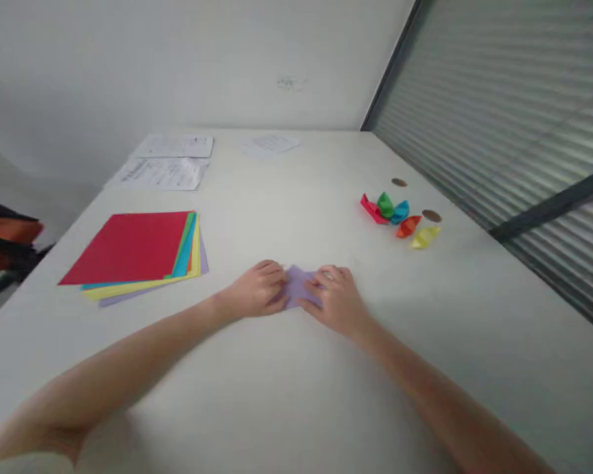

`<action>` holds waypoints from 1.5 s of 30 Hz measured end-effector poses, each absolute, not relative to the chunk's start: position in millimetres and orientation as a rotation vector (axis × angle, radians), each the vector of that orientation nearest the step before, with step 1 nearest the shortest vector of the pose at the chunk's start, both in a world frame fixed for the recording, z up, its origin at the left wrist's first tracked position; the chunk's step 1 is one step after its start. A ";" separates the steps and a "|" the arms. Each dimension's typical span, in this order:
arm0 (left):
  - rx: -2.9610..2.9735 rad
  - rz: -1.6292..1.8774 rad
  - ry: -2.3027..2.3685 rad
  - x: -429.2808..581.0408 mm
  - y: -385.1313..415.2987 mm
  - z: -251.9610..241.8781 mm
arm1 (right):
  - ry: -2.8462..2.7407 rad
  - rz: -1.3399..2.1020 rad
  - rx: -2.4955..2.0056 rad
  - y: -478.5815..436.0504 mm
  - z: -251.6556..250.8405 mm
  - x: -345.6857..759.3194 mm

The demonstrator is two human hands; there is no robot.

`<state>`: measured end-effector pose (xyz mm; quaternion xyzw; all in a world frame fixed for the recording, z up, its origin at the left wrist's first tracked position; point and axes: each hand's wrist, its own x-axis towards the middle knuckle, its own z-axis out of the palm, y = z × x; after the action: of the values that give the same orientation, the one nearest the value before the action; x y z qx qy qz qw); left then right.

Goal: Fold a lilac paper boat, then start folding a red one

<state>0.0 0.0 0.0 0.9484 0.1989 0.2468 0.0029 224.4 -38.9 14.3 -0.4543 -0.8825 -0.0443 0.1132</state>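
Observation:
A small folded piece of purple paper [296,289] lies on the white table between my two hands. My left hand [261,289] grips its left side with curled fingers. On the right side, my right hand [337,296] has its fingers bent over the paper, thumb near the lower edge. A pointed corner of the paper sticks up at the top between the hands. My fingers cover both ends, so the full shape of the fold is hidden.
A fanned stack of coloured paper sheets [133,247], red on top, lies to the left. Several small folded paper boats [385,205] sit at the right, near two round holes in the table. Printed sheets [161,172] lie farther back. A blind-covered window [514,112] borders the right side.

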 end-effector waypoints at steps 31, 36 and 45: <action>2.960 0.677 1.126 0.6 -10.3 -5.4 | -2.111 0.042 -1.371 -31.0 -6.2 235.3; 2.972 0.654 1.044 0.9 -8.1 -5.0 | -2.254 0.062 -1.350 -26.9 -8.6 238.2; 2.982 0.553 0.881 -0.1 -8.7 -0.7 | -2.395 0.078 -1.451 -32.8 -4.9 235.1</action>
<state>-0.1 -8.7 -0.7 0.9442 0.2788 0.1752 -0.0084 235.1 -32.8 -4.9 -0.5104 -0.8426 0.0276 0.1695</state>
